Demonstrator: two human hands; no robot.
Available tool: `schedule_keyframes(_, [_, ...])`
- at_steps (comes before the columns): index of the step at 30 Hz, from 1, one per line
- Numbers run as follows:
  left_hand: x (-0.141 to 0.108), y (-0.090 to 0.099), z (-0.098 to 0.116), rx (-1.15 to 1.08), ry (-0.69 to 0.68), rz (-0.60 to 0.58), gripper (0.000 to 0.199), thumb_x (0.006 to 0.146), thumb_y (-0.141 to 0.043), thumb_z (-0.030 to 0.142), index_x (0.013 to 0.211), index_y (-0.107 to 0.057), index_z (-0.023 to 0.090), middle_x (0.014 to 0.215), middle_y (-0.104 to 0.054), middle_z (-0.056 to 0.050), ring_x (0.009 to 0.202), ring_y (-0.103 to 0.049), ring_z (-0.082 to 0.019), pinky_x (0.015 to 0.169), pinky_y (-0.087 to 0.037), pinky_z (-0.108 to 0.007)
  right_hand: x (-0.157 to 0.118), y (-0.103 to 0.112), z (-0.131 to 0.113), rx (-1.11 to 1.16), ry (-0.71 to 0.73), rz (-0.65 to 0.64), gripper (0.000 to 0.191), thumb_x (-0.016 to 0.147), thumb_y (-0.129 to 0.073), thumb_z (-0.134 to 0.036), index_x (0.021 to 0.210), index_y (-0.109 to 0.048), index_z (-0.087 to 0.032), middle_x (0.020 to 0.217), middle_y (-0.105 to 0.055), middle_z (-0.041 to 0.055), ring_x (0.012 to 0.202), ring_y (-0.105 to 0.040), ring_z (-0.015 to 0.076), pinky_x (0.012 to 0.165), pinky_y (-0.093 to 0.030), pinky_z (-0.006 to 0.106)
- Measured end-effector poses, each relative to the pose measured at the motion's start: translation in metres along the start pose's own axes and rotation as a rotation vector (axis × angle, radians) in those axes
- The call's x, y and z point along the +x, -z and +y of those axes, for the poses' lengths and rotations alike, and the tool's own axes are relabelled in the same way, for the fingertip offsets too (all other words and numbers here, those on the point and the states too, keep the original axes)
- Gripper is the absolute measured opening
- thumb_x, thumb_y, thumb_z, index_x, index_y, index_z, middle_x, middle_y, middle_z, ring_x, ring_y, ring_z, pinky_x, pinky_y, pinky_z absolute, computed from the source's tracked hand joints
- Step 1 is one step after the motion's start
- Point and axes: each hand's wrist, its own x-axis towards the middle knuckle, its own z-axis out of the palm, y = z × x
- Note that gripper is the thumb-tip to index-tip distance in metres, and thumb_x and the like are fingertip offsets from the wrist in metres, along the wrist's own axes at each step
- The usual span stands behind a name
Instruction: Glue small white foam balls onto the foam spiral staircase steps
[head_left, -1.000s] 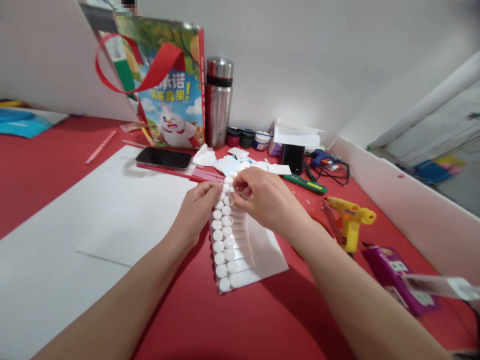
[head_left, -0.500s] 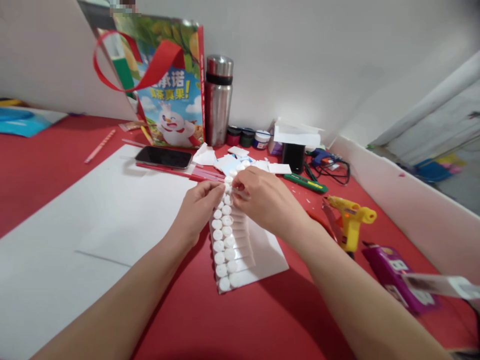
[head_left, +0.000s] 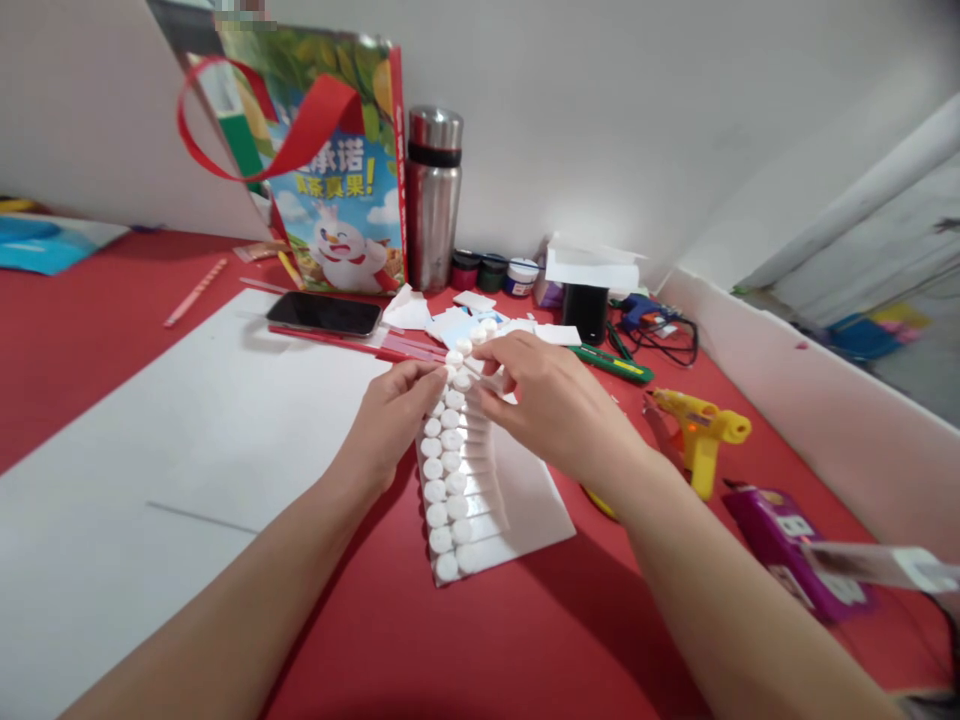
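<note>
Two curving rows of small round white pieces [head_left: 451,440] stand along the left edge of a white board [head_left: 541,505]. Thin pale strips [head_left: 484,500] run rightward from them like steps. My left hand [head_left: 394,410] is closed, its thumb and forefinger pressed on the round pieces near the far end of the row. Just across from it, my right hand [head_left: 544,390] has curled fingers around a thin white strip [head_left: 487,380] beside the same pieces. The fingertips partly hide this strip, and its far end is out of sight.
A large white sheet [head_left: 300,420] and a phone [head_left: 324,314] lie left. Behind are a steel bottle [head_left: 435,200], a picture bag [head_left: 337,190], paint jars [head_left: 493,273] and paper scraps. At right are a green cutter [head_left: 611,364], a yellow glue gun [head_left: 701,435] and a purple case [head_left: 787,550].
My right hand has shifted slightly right, its thumb and forefinger farther apart, showing more of the round pieces. Something yellow now shows under my right wrist. My left hand stays in place.
</note>
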Motion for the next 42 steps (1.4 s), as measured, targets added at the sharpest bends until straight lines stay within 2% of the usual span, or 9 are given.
schedule_keyframes(3, [0.001, 0.0, -0.002, -0.004, 0.009, -0.011, 0.026, 0.08, -0.074, 0.04, 0.075, -0.063, 0.017, 0.065, -0.055, 0.004, 0.057, -0.041, -0.009, 0.053, -0.031, -0.022, -0.002, -0.001, 0.003, 0.036, 0.019, 0.05, 0.023, 0.09, -0.064, -0.013, 0.111, -0.072, -0.011, 0.104, -0.07, 0.0108, 0.08, -0.06, 0.0169, 0.078, -0.045, 0.031])
schedule_keyframes(7, [0.003, 0.0, -0.004, 0.001, 0.012, -0.012, 0.024, 0.08, -0.075, 0.04, 0.079, -0.067, 0.017, 0.064, -0.055, 0.005, 0.056, -0.04, -0.008, 0.053, -0.031, -0.021, 0.001, -0.007, 0.004, 0.087, 0.057, 0.034, 0.019, 0.092, -0.065, -0.016, 0.108, -0.074, -0.011, 0.099, -0.067, 0.0094, 0.077, -0.059, 0.0156, 0.077, -0.044, 0.029])
schedule_keyframes(13, [0.001, 0.0, -0.001, -0.006, 0.021, -0.016, 0.023, 0.076, -0.075, 0.035, 0.088, -0.071, 0.017, 0.067, -0.06, 0.004, 0.058, -0.047, -0.01, 0.059, -0.038, -0.023, 0.007, -0.012, -0.001, 0.003, 0.019, -0.001, 0.014, 0.092, -0.064, -0.015, 0.099, -0.075, -0.013, 0.098, -0.066, 0.0098, 0.086, -0.06, 0.0189, 0.079, -0.043, 0.03])
schedule_keyframes(18, [-0.001, -0.001, 0.002, -0.062, 0.045, -0.087, 0.044, 0.063, -0.08, 0.027, 0.103, -0.069, 0.014, 0.082, -0.069, -0.002, 0.077, -0.062, -0.018, 0.071, -0.045, -0.029, 0.007, -0.014, -0.001, -0.05, -0.004, -0.012, 0.014, 0.092, -0.063, -0.016, 0.1, -0.074, -0.012, 0.1, -0.067, 0.0097, 0.086, -0.061, 0.0188, 0.077, -0.042, 0.03])
schedule_keyframes(26, [-0.001, -0.001, 0.002, -0.065, 0.043, -0.102, 0.044, 0.062, -0.078, 0.023, 0.103, -0.067, 0.013, 0.08, -0.068, -0.001, 0.074, -0.061, -0.017, 0.07, -0.044, -0.029, 0.004, -0.014, -0.009, -0.17, 0.014, -0.055, 0.019, 0.096, -0.055, -0.012, 0.102, -0.073, -0.011, 0.103, -0.067, 0.0121, 0.085, -0.061, 0.0197, 0.07, -0.037, 0.031])
schedule_keyframes(32, [-0.002, -0.001, 0.004, -0.057, 0.049, -0.092, 0.035, 0.064, -0.077, 0.025, 0.097, -0.069, 0.014, 0.075, -0.067, 0.0, 0.065, -0.057, -0.014, 0.062, -0.04, -0.026, -0.001, -0.007, -0.003, -0.034, 0.005, -0.007, 0.019, 0.094, -0.057, -0.014, 0.106, -0.072, -0.013, 0.104, -0.069, 0.0111, 0.084, -0.061, 0.0185, 0.076, -0.041, 0.031])
schedule_keyframes(37, [-0.001, -0.001, 0.002, -0.034, 0.047, -0.073, 0.032, 0.071, -0.076, 0.03, 0.099, -0.07, 0.016, 0.066, -0.063, 0.004, 0.056, -0.05, -0.011, 0.058, -0.037, -0.026, -0.001, -0.006, -0.002, -0.001, -0.01, 0.021, 0.017, 0.095, -0.058, -0.015, 0.104, -0.073, -0.013, 0.103, -0.07, 0.011, 0.086, -0.062, 0.0188, 0.08, -0.042, 0.031])
schedule_keyframes(42, [-0.001, -0.001, 0.003, -0.024, 0.042, -0.082, 0.037, 0.068, -0.077, 0.029, 0.101, -0.069, 0.015, 0.077, -0.07, 0.0, 0.06, -0.055, -0.013, 0.059, -0.038, -0.026, 0.001, -0.012, -0.003, -0.008, -0.022, -0.001, 0.018, 0.098, -0.057, -0.018, 0.102, -0.074, -0.014, 0.101, -0.07, 0.0101, 0.091, -0.062, 0.0197, 0.08, -0.042, 0.031])
